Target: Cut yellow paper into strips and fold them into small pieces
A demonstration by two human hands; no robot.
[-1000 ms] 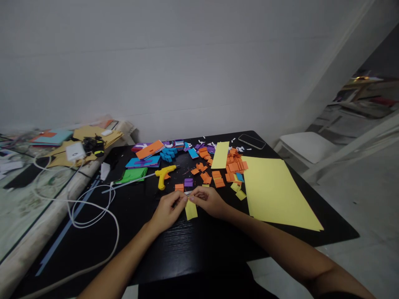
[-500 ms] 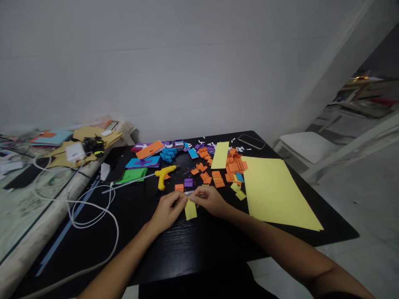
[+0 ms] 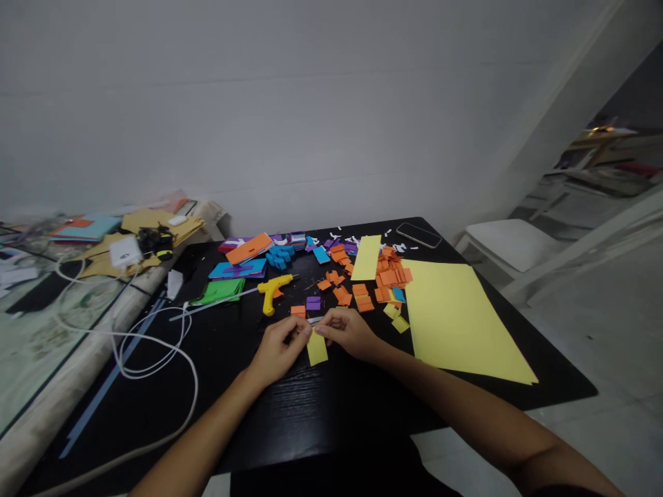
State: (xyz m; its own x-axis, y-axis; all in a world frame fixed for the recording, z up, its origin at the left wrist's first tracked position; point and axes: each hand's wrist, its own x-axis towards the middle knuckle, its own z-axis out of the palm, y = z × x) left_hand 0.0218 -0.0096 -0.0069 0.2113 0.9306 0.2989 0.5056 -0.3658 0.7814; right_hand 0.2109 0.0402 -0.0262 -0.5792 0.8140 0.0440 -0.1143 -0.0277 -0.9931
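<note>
Both hands meet over a small yellow paper piece (image 3: 318,350) near the front of the black table. My left hand (image 3: 280,346) pinches its upper left corner between thumb and finger. On the other side, my right hand (image 3: 349,333) pinches the upper right part. The paper's lower end hangs toward me. A thin pale strip (image 3: 313,319) shows just beyond the fingertips; I cannot tell whether it touches the paper. Just past the hands lie a purple folded paper piece (image 3: 313,303) and an orange one (image 3: 298,311). A yellow glue gun (image 3: 273,293) rests to their left.
A large yellow sheet (image 3: 466,321) covers the right side, with a phone (image 3: 419,235) behind it. Orange folded pieces (image 3: 391,273) are heaped beside a yellow strip (image 3: 367,258). Green paper (image 3: 220,291) and a white cable (image 3: 193,373) lie left. A white chair (image 3: 502,245) stands right.
</note>
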